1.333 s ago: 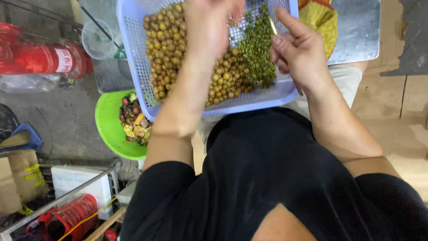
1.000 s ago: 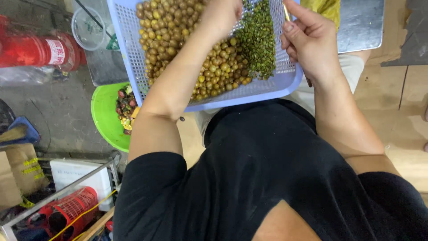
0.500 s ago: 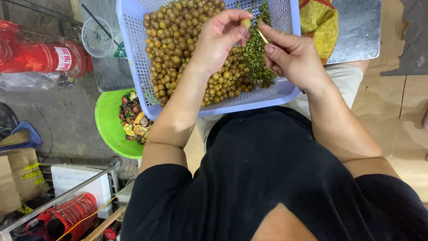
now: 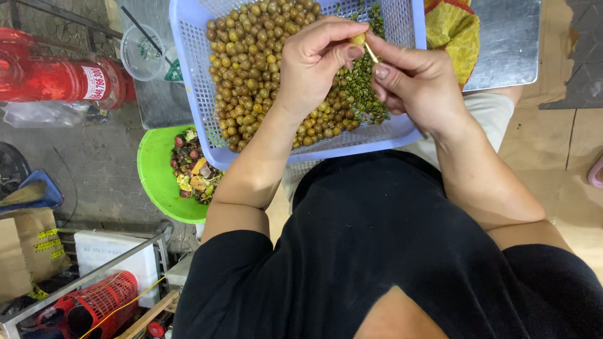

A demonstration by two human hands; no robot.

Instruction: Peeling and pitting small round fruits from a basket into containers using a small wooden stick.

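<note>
**Stick meets the seed**

My left hand (image 4: pixel 312 66) has come back up from the heap with one yellowish seed (image 4: pixel 358 39) pinched between thumb and forefinger, grip clamped tight on it, held just above the lavender basket (image 4: pixel 188 81). Half a second ago the seed and the tool were a little apart; now my right hand (image 4: pixel 418 81) has closed in, and the thin stick (image 4: pixel 370 53) it grips between thumb and fingertip touches the seed's underside. The two hands sit almost knuckle to knuckle.

To me, that means this seed is picked and being pierced. Below lie the brown-yellow seed pile (image 4: pixel 251 56) on the left and the green bits (image 4: pixel 361 88) on the right. The green bowl of scraps (image 4: pixel 154 176) sits on the floor beside my left elbow.
</note>
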